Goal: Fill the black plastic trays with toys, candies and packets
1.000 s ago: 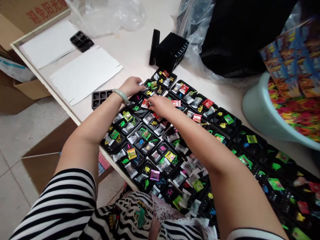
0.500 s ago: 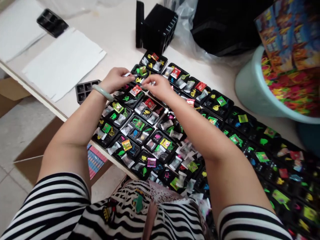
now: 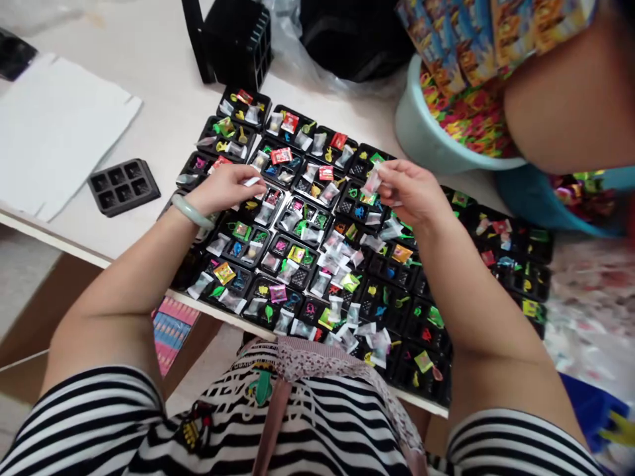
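Note:
My left hand (image 3: pixel 229 188), with a pale bangle on its wrist, hovers over the left rows of black trays; its fingers pinch a small white-ended packet (image 3: pixel 252 181), mostly hidden. Farther right, above the middle trays, my right hand (image 3: pixel 413 193) holds a clear-wrapped candy (image 3: pixel 371 185) between thumb and fingers. Beneath both hands lie rows of black compartment trays (image 3: pixel 233 248) with coloured plastic trinkets, foil sachets and clear-wrapped candies in them. A loose heap of wrapped candies (image 3: pixel 341 254) lies across several trays near the centre.
A stack of empty black trays (image 3: pixel 124 186) sits left beside white sheets (image 3: pixel 59 125). Taller stacked trays (image 3: pixel 237 43) stand at the back. A pale blue tub (image 3: pixel 414 125) holds colourful trinkets, with printed cards above it. Another person's arm (image 3: pixel 570 99) reaches in at upper right.
My right hand has moved right, away from my left hand, and now shows a clear-wrapped candy. The view has shifted right, and another person's arm has appeared by the tubs.

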The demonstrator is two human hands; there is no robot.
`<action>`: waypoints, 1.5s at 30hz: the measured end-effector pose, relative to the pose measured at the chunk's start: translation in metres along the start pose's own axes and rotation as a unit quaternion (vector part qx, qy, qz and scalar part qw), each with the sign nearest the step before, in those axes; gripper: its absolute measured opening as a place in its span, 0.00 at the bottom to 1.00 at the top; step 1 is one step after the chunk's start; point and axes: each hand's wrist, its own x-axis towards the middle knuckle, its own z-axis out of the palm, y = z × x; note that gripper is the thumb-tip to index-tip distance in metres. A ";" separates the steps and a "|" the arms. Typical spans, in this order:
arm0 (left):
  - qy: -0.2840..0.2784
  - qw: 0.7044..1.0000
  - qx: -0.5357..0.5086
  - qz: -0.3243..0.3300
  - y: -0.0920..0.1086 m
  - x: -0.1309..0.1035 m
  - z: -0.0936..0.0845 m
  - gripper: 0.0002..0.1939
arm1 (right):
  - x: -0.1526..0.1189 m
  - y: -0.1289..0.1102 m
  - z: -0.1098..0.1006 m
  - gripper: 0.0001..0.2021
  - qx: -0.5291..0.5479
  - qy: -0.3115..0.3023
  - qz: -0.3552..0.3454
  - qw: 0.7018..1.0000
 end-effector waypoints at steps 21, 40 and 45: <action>-0.024 0.968 -0.246 -0.044 0.099 0.046 0.112 0.08 | 0.022 0.040 0.012 0.06 -0.342 -0.014 -0.033 0.939; -0.016 0.950 -0.307 -0.048 0.114 0.079 0.139 0.13 | 0.013 0.041 -0.049 0.06 -0.230 0.040 -0.057 0.971; -0.019 0.951 -0.307 0.004 0.132 0.094 0.142 0.17 | 0.022 0.029 -0.033 0.10 -0.037 -0.013 0.012 0.999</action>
